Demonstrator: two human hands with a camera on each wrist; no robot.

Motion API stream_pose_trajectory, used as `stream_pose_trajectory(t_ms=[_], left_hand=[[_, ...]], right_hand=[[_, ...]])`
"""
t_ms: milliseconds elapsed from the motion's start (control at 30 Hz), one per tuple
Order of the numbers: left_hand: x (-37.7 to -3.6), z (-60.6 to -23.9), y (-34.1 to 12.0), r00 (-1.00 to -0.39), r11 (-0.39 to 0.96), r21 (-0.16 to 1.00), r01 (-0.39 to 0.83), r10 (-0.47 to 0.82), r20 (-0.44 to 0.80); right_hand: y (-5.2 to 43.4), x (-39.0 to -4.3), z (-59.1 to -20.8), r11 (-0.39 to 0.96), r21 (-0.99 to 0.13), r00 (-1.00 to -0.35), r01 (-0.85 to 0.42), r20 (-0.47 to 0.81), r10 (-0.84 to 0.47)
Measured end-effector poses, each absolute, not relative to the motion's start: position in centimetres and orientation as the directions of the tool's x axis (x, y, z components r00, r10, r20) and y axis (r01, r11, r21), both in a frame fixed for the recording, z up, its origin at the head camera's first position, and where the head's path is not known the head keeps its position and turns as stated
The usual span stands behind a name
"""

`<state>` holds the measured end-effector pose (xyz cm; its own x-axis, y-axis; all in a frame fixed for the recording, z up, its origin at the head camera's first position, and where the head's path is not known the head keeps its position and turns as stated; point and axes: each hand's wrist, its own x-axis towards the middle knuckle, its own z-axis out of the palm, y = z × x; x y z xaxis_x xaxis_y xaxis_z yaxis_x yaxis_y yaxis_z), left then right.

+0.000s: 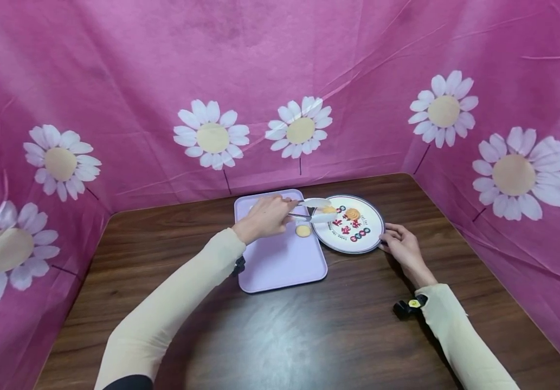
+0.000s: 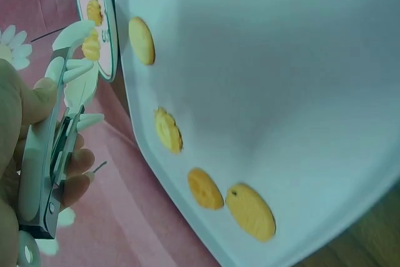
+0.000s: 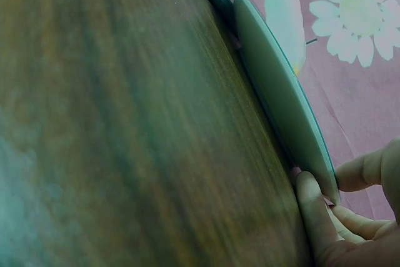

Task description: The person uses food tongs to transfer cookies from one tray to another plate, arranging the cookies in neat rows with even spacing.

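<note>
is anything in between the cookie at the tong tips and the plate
Nothing visible: the cookie between the tips of the tongs is over or on the plate; the other cookie there lies to one side.

The head camera looks forward and down over the bench (image 1: pixel 270 341); close, tilted wrist cameras face the left tray (image 2: pixel 281 92) and right plate (image 3: pixel 281 92), the plate showing in all.

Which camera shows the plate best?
The head view: it shows nearly the whole plate from above, red writing too, though the tongs cover a bit. The left wrist view has a slanted piece, cut off at the top. The right wrist view shows just its side.
</note>
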<state>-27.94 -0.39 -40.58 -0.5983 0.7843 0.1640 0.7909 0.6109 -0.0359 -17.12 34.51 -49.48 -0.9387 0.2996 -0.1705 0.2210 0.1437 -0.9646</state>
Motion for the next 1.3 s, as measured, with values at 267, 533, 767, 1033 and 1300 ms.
stream_pose_trajectory(t_ms=[267,533,767,1033,1300], left_hand=[[-28.1,-41.3,1.2,-0.594,0.603,-0.013,0.798,0.789,0.155],[-28.2,-41.7,1.8,-0.609,0.613,0.006,0.790,0.783,0.131],[-28.2,-42.1,2.2,-0.614,0.616,0.031,0.787,0.778,0.133],[-28.4,-42.2,2.4,-0.613,0.610,0.063,0.790,0.780,0.128],[-28.4,-42.4,2.4,-0.615,0.612,0.066,0.788,0.778,0.128]], right_hand=[[34.6,-17.2,-49.6,0.151,-0.962,-0.938,0.226,-0.173,0.301],[34.5,-17.3,-49.7,0.147,-0.963,-0.939,0.226,-0.175,0.298],[34.4,-17.2,-49.5,0.154,-0.960,-0.935,0.235,-0.180,0.306],[34.5,-17.2,-49.5,0.151,-0.957,-0.930,0.248,-0.192,0.314],[34.5,-17.3,-49.5,0.152,-0.956,-0.928,0.251,-0.193,0.317]])
